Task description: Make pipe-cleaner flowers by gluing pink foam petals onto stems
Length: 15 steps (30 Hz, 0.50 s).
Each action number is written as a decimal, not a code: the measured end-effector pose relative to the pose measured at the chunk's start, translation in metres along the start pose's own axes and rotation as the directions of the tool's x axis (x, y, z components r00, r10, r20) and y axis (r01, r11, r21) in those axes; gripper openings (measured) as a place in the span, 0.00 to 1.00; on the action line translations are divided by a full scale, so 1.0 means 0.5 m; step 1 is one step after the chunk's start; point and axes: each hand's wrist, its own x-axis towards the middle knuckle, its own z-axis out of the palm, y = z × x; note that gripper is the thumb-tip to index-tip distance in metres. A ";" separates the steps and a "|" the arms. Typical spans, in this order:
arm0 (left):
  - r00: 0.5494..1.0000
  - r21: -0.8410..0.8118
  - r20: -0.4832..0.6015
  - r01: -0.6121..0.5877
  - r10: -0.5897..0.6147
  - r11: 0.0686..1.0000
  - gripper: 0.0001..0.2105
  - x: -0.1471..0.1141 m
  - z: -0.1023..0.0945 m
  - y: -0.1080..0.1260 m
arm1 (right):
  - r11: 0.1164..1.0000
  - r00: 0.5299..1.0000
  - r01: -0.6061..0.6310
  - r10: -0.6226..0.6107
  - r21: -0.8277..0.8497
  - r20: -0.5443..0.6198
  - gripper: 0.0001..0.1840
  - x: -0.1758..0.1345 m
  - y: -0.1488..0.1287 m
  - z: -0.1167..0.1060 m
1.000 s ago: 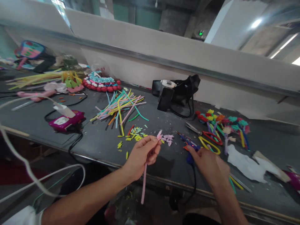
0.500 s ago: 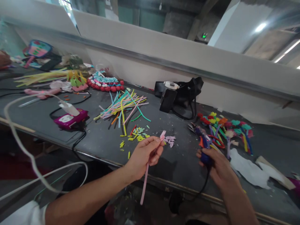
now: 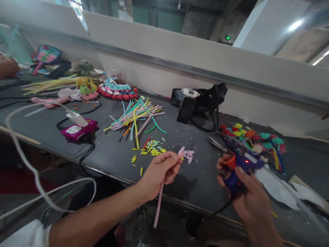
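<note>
My left hand (image 3: 163, 171) is closed in a pinch on a pink pipe cleaner (image 3: 158, 206) near its top. The stem hangs down past the table edge, and a small pink tuft (image 3: 181, 152) tops it. My right hand (image 3: 246, 192) is wrapped round a purple glue gun (image 3: 243, 164) with an orange trigger, fingers at the trigger. A cord runs down from its grip. Scissors (image 3: 217, 144) lie just beyond the gun, their handles hidden. Lilac cut pieces (image 3: 189, 156) lie behind the tuft; yellow and pale green cut pieces (image 3: 153, 147) lie left of them.
Loose coloured pipe cleaners (image 3: 138, 116) are heaped mid-table. A black bag (image 3: 205, 103) stands by the wall with a phone (image 3: 186, 109) in front. Finished flowers (image 3: 257, 140) and white paper (image 3: 275, 187) lie right. A magenta power strip (image 3: 79, 130) sits left; another person's hand (image 3: 7, 67) shows far left.
The glue gun has come up off the table in my right hand and turned, its nozzle end swinging right. My left hand keeps its pinch on the pipe cleaner, nearly still.
</note>
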 end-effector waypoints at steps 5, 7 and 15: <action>1.000 0.001 0.005 0.014 -0.014 1.000 0.10 0.003 0.000 -0.005 | 0.992 0.994 0.103 -0.101 -0.078 0.037 0.15 -0.026 0.002 0.003; 1.000 0.001 0.009 0.015 -0.015 1.000 0.10 0.004 -0.002 -0.007 | 0.984 0.993 0.120 -0.118 -0.134 0.023 0.17 -0.029 0.005 -0.004; 1.000 0.019 -0.007 0.002 -0.002 1.000 0.10 0.001 -0.003 -0.005 | 0.791 0.965 0.262 -0.203 -0.553 0.167 0.16 -0.029 0.018 -0.034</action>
